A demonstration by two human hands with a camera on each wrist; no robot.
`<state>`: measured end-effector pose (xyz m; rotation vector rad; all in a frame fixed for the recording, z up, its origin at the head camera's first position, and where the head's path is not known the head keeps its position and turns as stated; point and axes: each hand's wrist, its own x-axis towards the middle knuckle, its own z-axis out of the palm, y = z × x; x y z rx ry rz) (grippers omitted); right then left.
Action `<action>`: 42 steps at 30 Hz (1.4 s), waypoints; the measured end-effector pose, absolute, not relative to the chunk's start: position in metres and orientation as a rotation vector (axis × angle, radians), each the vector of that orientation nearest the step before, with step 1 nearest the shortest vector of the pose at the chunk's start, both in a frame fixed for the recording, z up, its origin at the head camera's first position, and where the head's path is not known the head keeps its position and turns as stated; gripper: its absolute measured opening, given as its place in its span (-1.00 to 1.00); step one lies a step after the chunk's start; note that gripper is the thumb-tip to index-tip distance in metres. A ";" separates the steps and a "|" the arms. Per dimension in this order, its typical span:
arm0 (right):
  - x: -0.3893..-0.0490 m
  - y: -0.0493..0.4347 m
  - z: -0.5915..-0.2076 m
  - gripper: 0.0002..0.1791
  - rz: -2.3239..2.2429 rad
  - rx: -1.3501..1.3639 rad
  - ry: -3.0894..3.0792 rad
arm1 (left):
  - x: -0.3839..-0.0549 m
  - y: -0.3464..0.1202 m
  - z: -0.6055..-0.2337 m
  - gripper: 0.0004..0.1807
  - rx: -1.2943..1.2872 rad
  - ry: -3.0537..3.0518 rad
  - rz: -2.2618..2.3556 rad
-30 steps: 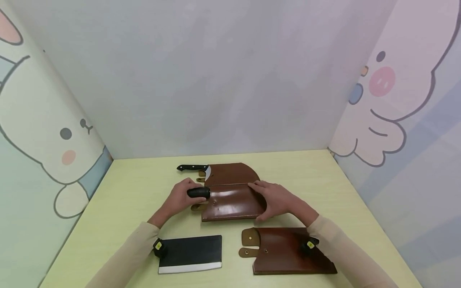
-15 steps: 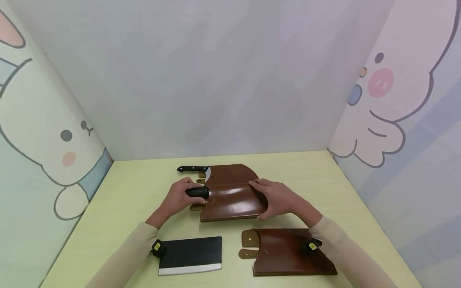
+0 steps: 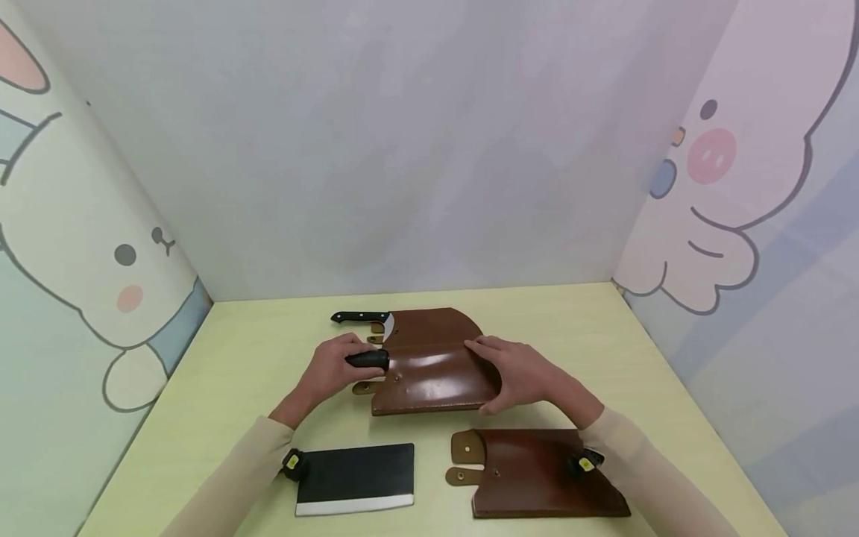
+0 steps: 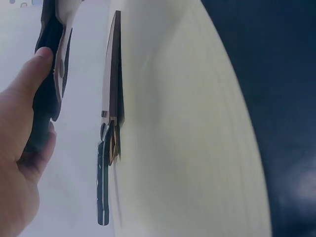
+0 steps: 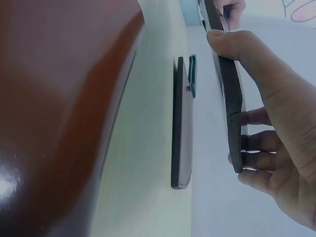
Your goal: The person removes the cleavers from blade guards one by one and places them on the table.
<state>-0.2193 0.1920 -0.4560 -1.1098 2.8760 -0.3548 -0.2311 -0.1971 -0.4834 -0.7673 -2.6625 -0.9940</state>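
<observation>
My left hand (image 3: 330, 367) grips the black handle (image 3: 367, 360) of a knife, whose blade is hidden inside a glossy brown leather sheath (image 3: 436, 384). At the sheath's right end, my right hand (image 3: 520, 373) holds its edges between thumb and fingers. The right wrist view shows the thumb on the sheath's dark edge (image 5: 231, 103) and the other fingers behind it. Both wrist views show the sheath raised off the table. In the left wrist view the handle (image 4: 43, 108) lies between thumb and fingers, and a loose strap (image 3: 365, 388) hangs by the sheath's mouth.
Behind lies another brown sheath (image 3: 429, 324) with a black riveted knife handle (image 3: 360, 317) sticking out. A dark cleaver blade (image 3: 356, 473) lies at front left, partly under the left forearm. At front right is a third sheath (image 3: 530, 477) with its straps undone, partly under the right sleeve.
Both hands keep their hold and barely move. The raised sheath and handle shift very slightly to the left, and the right hand slightly to the right; the things on the table stay put.
</observation>
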 end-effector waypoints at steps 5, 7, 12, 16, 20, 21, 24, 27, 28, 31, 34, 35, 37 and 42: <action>-0.219 0.193 -0.456 0.25 -0.355 -1.107 2.878 | -0.229 -0.197 -0.483 -0.54 -0.764 -2.660 -0.963; -0.219 0.193 -0.456 0.25 -0.355 -1.103 2.881 | -0.229 -0.197 -0.483 -0.53 -0.768 -2.653 -0.951; -0.218 0.192 -0.455 0.27 -0.374 -1.109 2.878 | -0.227 -0.198 -0.484 -0.51 -0.782 -2.644 -0.920; -0.217 0.193 -0.455 0.28 -0.394 -1.119 2.880 | -0.226 -0.198 -0.486 -0.53 -0.794 -2.617 -0.873; -0.217 0.194 -0.455 0.28 -0.399 -1.126 2.881 | -0.225 -0.198 -0.488 -0.55 -0.812 -2.568 -0.840; -0.216 0.194 -0.454 0.28 -0.403 -1.121 2.878 | -0.225 -0.198 -0.488 -0.55 -0.819 -2.553 -0.839; -0.216 0.195 -0.455 0.28 -0.411 -1.109 2.870 | -0.225 -0.199 -0.486 -0.56 -0.842 -2.519 -0.849; -0.216 0.198 -0.455 0.27 -0.422 -1.082 2.857 | -0.225 -0.200 -0.486 -0.57 -0.856 -2.503 -0.853; -0.217 0.199 -0.455 0.27 -0.429 -1.076 2.851 | -0.225 -0.201 -0.486 -0.57 -0.856 -2.503 -0.854; -0.217 0.200 -0.456 0.26 -0.437 -1.071 2.837 | -0.225 -0.204 -0.487 -0.58 -0.851 -2.518 -0.846; -0.217 0.201 -0.455 0.25 -0.442 -1.077 2.827 | -0.226 -0.205 -0.487 -0.59 -0.853 -2.535 -0.855; -0.217 0.202 -0.456 0.25 -0.442 -1.077 2.824 | -0.226 -0.205 -0.487 -0.59 -0.856 -2.539 -0.856; -0.217 0.202 -0.456 0.25 -0.448 -1.076 2.821 | -0.225 -0.205 -0.487 -0.60 -0.860 -2.547 -0.861; -0.216 0.203 -0.458 0.25 -0.455 -1.066 2.815 | -0.226 -0.206 -0.485 -0.60 -0.866 -2.564 -0.843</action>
